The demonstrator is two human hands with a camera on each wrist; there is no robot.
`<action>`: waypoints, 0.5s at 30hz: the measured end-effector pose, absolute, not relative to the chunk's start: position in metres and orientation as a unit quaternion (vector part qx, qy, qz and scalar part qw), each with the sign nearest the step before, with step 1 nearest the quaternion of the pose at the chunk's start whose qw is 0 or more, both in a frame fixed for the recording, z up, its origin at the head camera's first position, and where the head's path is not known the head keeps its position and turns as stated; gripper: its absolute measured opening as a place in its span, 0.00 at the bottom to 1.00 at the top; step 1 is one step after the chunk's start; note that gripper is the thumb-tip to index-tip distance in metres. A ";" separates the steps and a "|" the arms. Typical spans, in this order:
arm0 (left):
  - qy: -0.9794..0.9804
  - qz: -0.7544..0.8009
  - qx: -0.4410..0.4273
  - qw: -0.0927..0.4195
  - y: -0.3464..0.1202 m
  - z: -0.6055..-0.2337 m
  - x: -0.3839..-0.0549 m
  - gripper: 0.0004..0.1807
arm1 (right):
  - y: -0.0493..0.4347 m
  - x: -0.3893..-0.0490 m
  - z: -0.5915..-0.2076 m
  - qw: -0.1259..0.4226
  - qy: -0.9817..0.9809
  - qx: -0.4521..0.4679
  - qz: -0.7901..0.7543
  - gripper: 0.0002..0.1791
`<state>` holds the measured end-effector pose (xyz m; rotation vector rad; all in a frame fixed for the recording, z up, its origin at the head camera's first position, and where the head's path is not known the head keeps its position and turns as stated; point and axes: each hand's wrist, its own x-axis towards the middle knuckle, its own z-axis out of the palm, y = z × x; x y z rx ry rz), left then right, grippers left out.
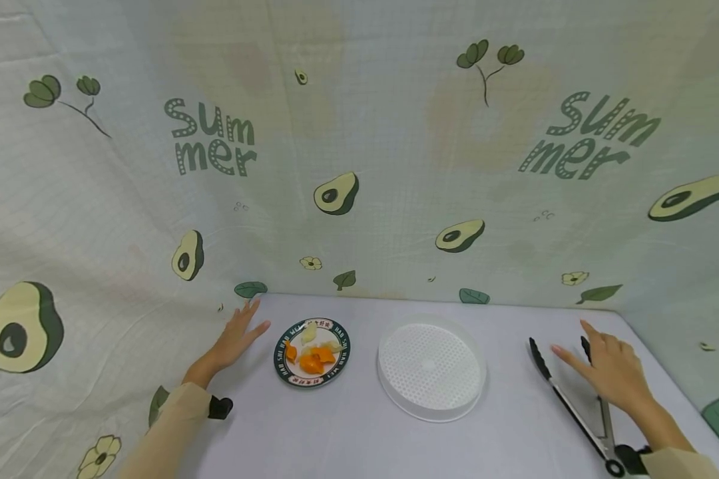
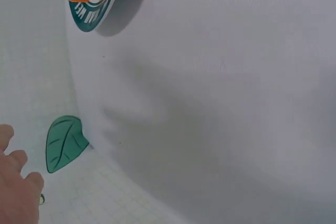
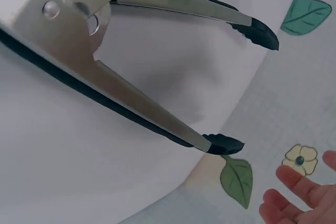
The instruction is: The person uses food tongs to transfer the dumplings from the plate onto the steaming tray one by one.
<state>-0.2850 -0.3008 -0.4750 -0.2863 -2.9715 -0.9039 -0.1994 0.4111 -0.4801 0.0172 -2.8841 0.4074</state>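
Note:
My left hand (image 1: 236,339) is held over the table's left edge, fingers spread and holding nothing. Nearest to it is a small plate (image 1: 281,362) with a dark green lettered rim, bearing glossy orange pieces (image 1: 313,362) and pale pieces (image 1: 309,332). On the right, my right hand (image 1: 617,369) hovers above metal tongs (image 1: 575,412) with black tips, its fingers loosely extended around nothing. In the right wrist view the tongs (image 3: 142,103) lie spread apart, separate from the fingertips (image 3: 296,182). The left wrist view catches only part of the left hand (image 2: 18,198).
Between plate and tongs sits a round white perforated tray (image 1: 431,366) with a raised rim. The white table (image 1: 359,439) ends at a cloth backdrop (image 1: 395,133) printed with avocados and leaves. A black strap piece (image 1: 220,407) shows at the left wrist.

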 end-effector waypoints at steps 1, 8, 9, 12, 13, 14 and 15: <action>-0.947 -0.310 -0.087 -0.003 -0.301 -0.476 -0.286 0.46 | 0.412 -0.199 -0.479 0.107 -0.984 0.003 0.139 0.54; -0.912 -0.398 -0.078 -0.066 -0.310 -0.483 -0.285 0.44 | 0.420 -0.192 -0.478 0.034 -0.984 -0.031 0.170 0.57; -0.910 -0.401 -0.076 -0.072 -0.310 -0.484 -0.285 0.44 | 0.422 -0.191 -0.479 0.025 -0.984 -0.035 0.175 0.57; -0.906 -0.407 -0.070 -0.092 -0.311 -0.488 -0.285 0.44 | 0.427 -0.187 -0.484 0.000 -0.981 -0.049 0.190 0.58; -0.904 -0.411 -0.065 -0.099 -0.311 -0.490 -0.285 0.44 | 0.429 -0.186 -0.486 -0.010 -0.979 -0.054 0.195 0.59; -0.901 -0.416 -0.061 -0.106 -0.310 -0.492 -0.285 0.44 | 0.431 -0.185 -0.488 -0.019 -0.978 -0.055 0.200 0.59; -0.898 -0.421 -0.057 -0.111 -0.310 -0.494 -0.285 0.44 | 0.433 -0.183 -0.490 -0.027 -0.977 -0.056 0.204 0.59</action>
